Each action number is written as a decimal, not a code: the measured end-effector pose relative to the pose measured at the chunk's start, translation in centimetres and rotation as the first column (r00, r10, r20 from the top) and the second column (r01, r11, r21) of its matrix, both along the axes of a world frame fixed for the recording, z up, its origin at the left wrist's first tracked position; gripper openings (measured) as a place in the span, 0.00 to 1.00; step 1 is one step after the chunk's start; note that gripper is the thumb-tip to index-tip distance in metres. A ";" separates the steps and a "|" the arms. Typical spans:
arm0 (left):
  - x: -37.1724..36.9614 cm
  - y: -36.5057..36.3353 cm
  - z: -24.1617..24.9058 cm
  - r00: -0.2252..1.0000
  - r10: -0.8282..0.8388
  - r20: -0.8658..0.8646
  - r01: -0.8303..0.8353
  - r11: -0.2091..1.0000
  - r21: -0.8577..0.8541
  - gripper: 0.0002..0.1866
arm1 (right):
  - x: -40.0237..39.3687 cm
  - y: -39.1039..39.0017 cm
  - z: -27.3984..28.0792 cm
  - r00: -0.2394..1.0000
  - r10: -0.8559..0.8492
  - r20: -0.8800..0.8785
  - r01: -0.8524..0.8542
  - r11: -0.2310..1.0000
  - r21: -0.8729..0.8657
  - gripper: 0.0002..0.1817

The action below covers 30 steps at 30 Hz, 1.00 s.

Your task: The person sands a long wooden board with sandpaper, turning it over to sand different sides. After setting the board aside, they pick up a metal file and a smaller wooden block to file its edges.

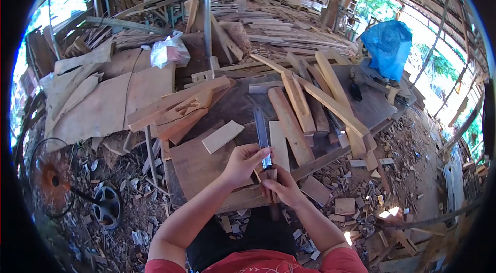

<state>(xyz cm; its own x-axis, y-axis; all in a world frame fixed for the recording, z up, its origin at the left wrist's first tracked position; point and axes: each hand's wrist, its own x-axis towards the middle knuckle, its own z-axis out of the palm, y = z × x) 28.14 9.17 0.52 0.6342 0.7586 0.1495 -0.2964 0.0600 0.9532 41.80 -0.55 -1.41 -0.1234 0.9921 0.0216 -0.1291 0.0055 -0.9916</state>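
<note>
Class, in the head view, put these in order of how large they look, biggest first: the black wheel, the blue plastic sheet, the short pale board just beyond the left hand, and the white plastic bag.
1. Blue plastic sheet
2. Black wheel and white plastic bag: too alike to rank
3. Pale board

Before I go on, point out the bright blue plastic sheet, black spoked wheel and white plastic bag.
Bright blue plastic sheet (388,45): head view, middle of its crumpled side.
Black spoked wheel (108,205): head view, its hub.
White plastic bag (169,52): head view, middle of its front.
</note>
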 end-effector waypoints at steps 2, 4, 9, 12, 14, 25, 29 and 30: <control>-0.8 -0.2 0.6 0.998 0.048 -0.029 -0.050 0.997 -0.064 0.15 | -0.8 0.9 0.6 0.984 0.102 -0.143 -0.107 0.994 -0.026 0.25; -1.2 -0.5 1.1 0.994 0.098 -0.047 -0.103 0.988 -0.115 0.15 | -1.5 1.6 0.6 0.972 0.103 -0.211 -0.114 0.993 -0.040 0.21; -2.3 -0.7 2.0 0.988 0.124 -0.096 -0.143 0.963 -0.228 0.15 | -2.8 2.5 -0.1 0.988 0.103 -0.112 -0.106 0.994 -0.025 0.15; -2.3 -0.5 1.3 0.977 0.183 -0.108 -0.199 0.965 -0.168 0.13 | -3.0 1.9 -0.1 0.991 0.092 -0.092 -0.099 0.992 -0.072 0.14; -2.3 -0.2 0.7 0.966 0.240 -0.096 -0.247 0.967 -0.066 0.13 | -2.9 1.6 -0.7 0.995 0.094 -0.026 -0.096 0.993 -0.074 0.15; -2.6 1.4 3.0 0.942 0.337 0.005 -0.336 0.939 -0.073 0.12 | -2.0 -0.2 -1.8 0.988 0.099 0.121 -0.079 0.984 -0.161 0.17; -2.4 1.4 2.9 0.941 0.339 0.004 -0.337 0.938 -0.083 0.12 | -2.2 0.1 -1.9 0.993 0.104 0.063 -0.095 0.986 -0.135 0.16; -2.4 1.3 2.8 0.943 0.334 -0.003 -0.332 0.937 -0.107 0.12 | -2.2 0.2 -1.8 0.994 0.103 0.038 -0.098 0.987 -0.131 0.16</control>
